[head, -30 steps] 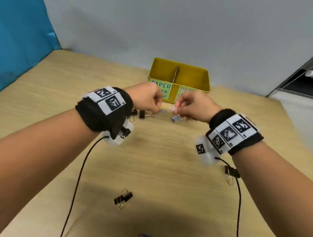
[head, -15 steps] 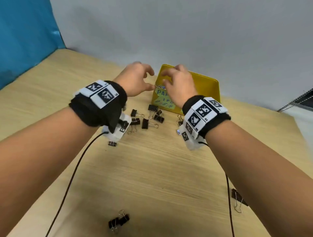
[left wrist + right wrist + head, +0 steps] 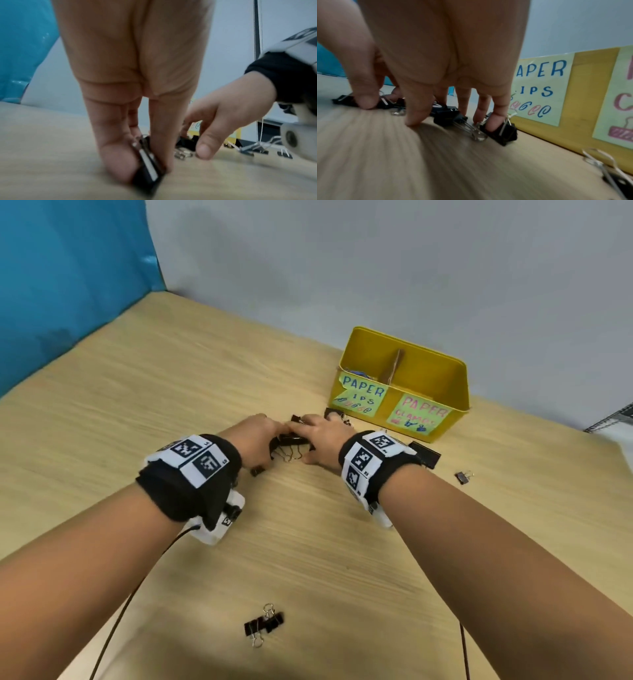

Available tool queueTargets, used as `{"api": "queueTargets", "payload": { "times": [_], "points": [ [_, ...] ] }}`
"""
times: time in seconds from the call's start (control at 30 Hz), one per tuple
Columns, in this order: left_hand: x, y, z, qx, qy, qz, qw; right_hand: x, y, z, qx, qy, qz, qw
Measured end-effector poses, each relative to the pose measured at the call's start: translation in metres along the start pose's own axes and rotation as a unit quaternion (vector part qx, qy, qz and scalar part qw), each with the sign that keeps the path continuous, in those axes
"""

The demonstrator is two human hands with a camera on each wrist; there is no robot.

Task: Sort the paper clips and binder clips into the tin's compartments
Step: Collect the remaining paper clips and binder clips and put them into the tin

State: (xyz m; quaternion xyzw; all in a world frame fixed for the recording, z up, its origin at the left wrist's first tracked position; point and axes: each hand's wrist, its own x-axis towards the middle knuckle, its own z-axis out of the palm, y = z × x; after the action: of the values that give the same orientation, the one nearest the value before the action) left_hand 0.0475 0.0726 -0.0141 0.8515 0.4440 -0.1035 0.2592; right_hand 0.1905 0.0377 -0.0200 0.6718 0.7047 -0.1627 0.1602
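Note:
The yellow tin (image 3: 431, 371) stands at the back right, its front labelled for paper clips on the left and clamps on the right. Blue paper clips (image 3: 359, 372) lie in the left compartment. Both hands are down on a cluster of black binder clips (image 3: 289, 441) in front of the tin. My left hand (image 3: 253, 436) pinches one binder clip (image 3: 149, 174) against the table. My right hand (image 3: 318, 436) is spread over the cluster. Its thumb (image 3: 366, 100) presses one clip (image 3: 346, 101) and its little finger (image 3: 496, 121) touches another (image 3: 503, 134).
Two joined binder clips (image 3: 263, 626) lie near the table's front. A small clip (image 3: 462, 477) and a large black clip (image 3: 426, 455) lie right of my right wrist. A wrist cable (image 3: 113, 628) trails over the table. A blue panel (image 3: 68, 285) borders the left.
A second ago both hands pinched small clips, then rose over the tin's left compartment. They have since dropped back to the binder clips on the table, and the left now pinches one.

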Motion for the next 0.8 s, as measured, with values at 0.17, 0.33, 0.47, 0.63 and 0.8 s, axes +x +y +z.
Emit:
{"api": "queueTargets", "payload": {
  "times": [0.17,0.33,0.47,0.63,0.8],
  "points": [
    [0.001,-0.007,0.006,-0.061,0.061,-0.021,0.996,-0.010,0.005,0.009,0.040,0.066,-0.026,0.997],
    [-0.008,-0.010,0.010,-0.027,0.051,-0.013,0.998,-0.019,0.004,0.017,0.053,0.081,-0.020,0.995],
    [-0.014,-0.007,0.013,-0.037,0.038,-0.013,0.999,-0.028,-0.002,0.014,0.108,0.036,0.009,0.993],
    [-0.015,0.001,0.013,-0.037,0.060,-0.016,0.997,-0.027,-0.018,0.014,0.070,0.017,0.024,0.997],
    [-0.019,0.003,0.012,-0.052,0.072,-0.022,0.996,-0.024,-0.021,0.016,0.113,0.052,0.024,0.992]
  ]
}}
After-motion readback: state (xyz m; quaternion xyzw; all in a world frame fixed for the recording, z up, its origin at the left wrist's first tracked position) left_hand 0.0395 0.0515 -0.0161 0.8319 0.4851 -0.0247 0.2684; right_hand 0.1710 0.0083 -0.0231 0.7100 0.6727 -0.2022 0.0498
